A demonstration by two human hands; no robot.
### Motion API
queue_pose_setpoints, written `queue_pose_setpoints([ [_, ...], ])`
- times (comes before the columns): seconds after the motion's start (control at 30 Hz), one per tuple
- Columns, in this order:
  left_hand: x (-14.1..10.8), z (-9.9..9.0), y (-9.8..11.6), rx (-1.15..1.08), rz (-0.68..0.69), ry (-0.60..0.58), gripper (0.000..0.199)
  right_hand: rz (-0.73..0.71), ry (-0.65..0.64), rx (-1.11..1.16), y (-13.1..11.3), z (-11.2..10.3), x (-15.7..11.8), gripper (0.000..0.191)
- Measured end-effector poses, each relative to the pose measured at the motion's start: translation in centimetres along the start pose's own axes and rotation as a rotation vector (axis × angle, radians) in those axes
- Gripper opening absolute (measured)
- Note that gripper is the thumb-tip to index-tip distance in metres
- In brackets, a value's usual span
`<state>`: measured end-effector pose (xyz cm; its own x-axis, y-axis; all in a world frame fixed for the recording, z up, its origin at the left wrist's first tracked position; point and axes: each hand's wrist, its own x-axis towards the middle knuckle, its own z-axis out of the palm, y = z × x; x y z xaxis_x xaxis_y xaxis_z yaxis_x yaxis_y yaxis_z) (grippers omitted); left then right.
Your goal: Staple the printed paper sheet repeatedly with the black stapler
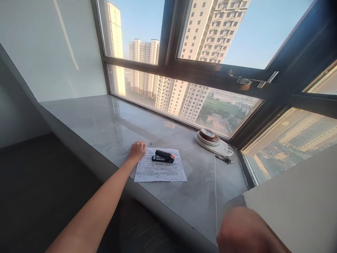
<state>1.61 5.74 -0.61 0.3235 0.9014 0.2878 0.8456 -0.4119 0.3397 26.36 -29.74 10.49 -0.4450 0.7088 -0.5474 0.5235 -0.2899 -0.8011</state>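
Observation:
My left hand rests at the upper left corner of a printed sheet of paper, its fingers curled; whether they grip anything is hidden. On the sheet lies a black stapler with an orange part at its right end. My right hand is a motion-smeared shape at the lower right, away from the paper, and its fingers cannot be made out.
The grey marble sill runs under a dark-framed window. Stacked plates stand near the window's right corner, with keys in front of them. A white wall edge rises at the right. Tall buildings show outside.

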Motion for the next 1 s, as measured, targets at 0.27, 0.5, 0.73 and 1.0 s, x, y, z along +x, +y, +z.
queue_pose_setpoints([
  [0.27,0.0,0.3,0.0,0.002,0.006,0.015,0.02,-0.544,0.929,-0.357,-6.0,-9.4,16.4,0.052],
  [0.5,0.0,0.4,-0.1,-0.034,0.026,0.032,0.018,-0.616,0.856,-0.51,-1.3,-10.9,21.8,0.035],
  [0.73,-0.3,0.8,0.0,-0.043,0.006,0.058,0.016,-0.51,0.903,0.027,2.4,-13.2,23.7,0.035],
  [1.0,-1.9,-0.5,2.6,-0.052,-0.053,0.201,0.03,-0.515,0.902,0.032,2.3,-14.1,24.4,0.03],
])
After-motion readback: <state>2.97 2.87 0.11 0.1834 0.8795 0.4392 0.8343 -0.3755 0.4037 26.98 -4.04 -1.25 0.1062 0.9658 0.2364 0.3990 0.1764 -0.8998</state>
